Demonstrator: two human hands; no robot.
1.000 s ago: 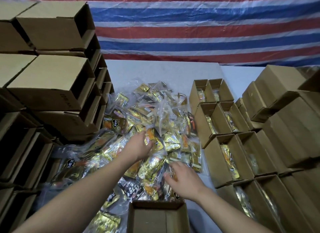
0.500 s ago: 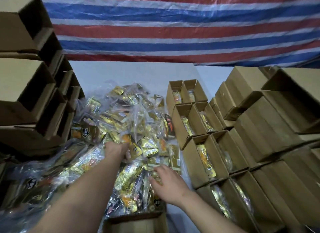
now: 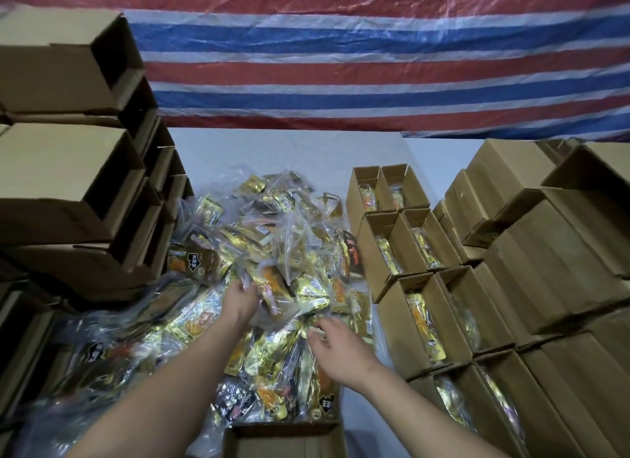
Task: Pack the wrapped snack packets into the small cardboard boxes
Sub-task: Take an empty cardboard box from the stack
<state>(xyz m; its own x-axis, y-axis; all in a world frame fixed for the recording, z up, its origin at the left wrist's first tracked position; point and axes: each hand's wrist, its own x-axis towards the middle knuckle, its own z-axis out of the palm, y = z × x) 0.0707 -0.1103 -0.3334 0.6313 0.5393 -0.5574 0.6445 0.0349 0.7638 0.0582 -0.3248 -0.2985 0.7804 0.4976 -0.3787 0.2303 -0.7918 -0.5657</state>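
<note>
A heap of clear-wrapped gold and orange snack packets [image 3: 272,253] covers the middle of the white table [image 3: 289,150]. My left hand [image 3: 240,299] reaches into the heap, its fingers curled around a clear-wrapped packet [image 3: 269,292]. My right hand [image 3: 335,347] lies over the packets closer to me, fingers loosely bent and touching them, holding nothing I can see. Right of the heap, small open cardboard boxes [image 3: 385,249] stand in two rows, each with a packet inside. One more open box [image 3: 283,437] sits at the bottom edge between my arms.
Empty cardboard boxes are stacked on their sides in a tall pile on the left [image 3: 68,185]. More stacked boxes [image 3: 552,253] fill the right side. A red, white and blue striped tarp [image 3: 341,65] hangs behind the table.
The view has swung to the right and up. Both hands stay in the heap; my left hand has closed further on a packet and my right hand has shifted slightly forward.
</note>
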